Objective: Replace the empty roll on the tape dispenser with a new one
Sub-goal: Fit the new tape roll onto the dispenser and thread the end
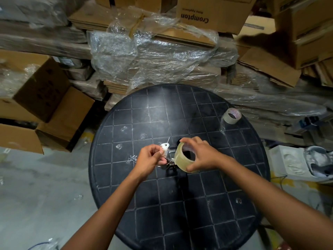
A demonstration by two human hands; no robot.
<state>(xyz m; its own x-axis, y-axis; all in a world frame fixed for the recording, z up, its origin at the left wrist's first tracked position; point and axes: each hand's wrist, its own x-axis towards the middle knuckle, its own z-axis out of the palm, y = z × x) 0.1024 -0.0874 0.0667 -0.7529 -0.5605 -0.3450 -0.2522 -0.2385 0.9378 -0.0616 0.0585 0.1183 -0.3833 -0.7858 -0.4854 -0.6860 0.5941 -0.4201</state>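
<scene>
A full roll of clear tape (181, 158) stands on edge over the middle of the round black table (180, 204). My right hand (200, 156) grips the roll around its rim. My left hand (150, 159) pinches the white front end of the tape dispenser (165, 147), just left of the roll. The dispenser's dark body lies mostly hidden under the roll and my hands. An empty tape core (231, 116) with a loose strip of clear film rests near the table's far right edge.
Stacks of flattened cardboard under clear plastic wrap (153, 51) rise right behind the table. Cardboard boxes (41, 98) stand open at the left. White moulded packaging (292, 165) lies on the floor at the right. Grey concrete floor (45, 186) lies to the left.
</scene>
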